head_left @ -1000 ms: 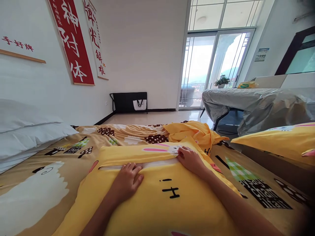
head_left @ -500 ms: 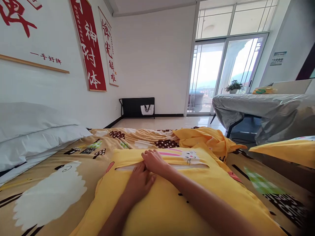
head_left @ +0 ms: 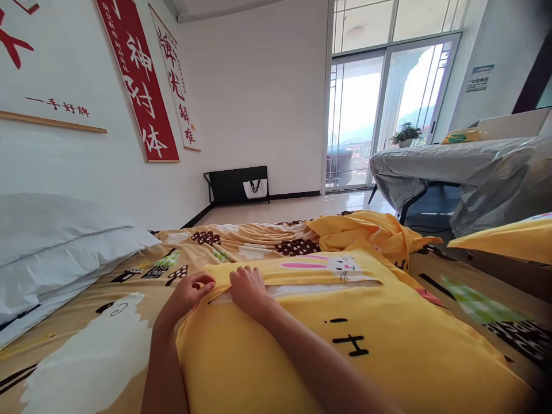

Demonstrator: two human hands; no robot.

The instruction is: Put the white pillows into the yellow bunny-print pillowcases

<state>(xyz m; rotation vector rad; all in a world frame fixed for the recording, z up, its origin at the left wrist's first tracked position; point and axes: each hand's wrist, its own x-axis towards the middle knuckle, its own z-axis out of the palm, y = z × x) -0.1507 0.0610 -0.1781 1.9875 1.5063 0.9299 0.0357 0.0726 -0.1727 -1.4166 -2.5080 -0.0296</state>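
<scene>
A yellow pillowcase [head_left: 259,351] with a rabbit face and black "Hi" lettering lies over a pillow in front of me. White pillow [head_left: 293,290] shows through the long slit below the flap [head_left: 276,271]. My right hand [head_left: 250,292] is closed over the flap's lower edge, left of the rabbit, knuckles up. At the far left corner of the pillowcase, my left hand [head_left: 190,296] has curled fingers and thumb pinching the fabric by the slit's end. Its fingertips partly hide what they grip.
A patterned sheet [head_left: 172,259] covers the bed. White pillows [head_left: 81,253] are stacked at left, crumpled yellow fabric [head_left: 366,230] lies beyond the pillow, and another yellow piece [head_left: 509,238] is at right. A plastic-covered table [head_left: 452,158] stands past the bed.
My left hand has moved left from the slit beside my right hand to the pillowcase corner. My right hand has shifted slightly left. The view has turned a little, showing the "Hi" lettering.
</scene>
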